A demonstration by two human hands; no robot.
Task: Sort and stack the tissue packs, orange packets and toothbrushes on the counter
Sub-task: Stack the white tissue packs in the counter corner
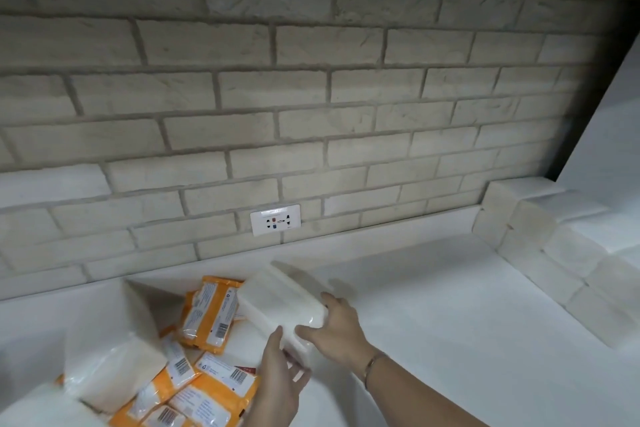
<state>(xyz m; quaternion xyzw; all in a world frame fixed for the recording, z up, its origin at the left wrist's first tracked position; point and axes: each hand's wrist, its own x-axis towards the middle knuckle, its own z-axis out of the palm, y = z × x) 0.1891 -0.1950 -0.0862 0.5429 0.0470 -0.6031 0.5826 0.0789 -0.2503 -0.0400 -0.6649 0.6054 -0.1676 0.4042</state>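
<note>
both hands grip one white tissue pack (277,302) above the table (433,305), right hand (334,324) clasping its near end, left hand (280,378) pinching the lower edge, beside jumbled orange packets (211,314) cut off at the frame's bottom.

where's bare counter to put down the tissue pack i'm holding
Bare counter lies right of both hands, between the wall outlet and the brick ledge. The lower left is crowded with orange packets and tissue packs.
</note>
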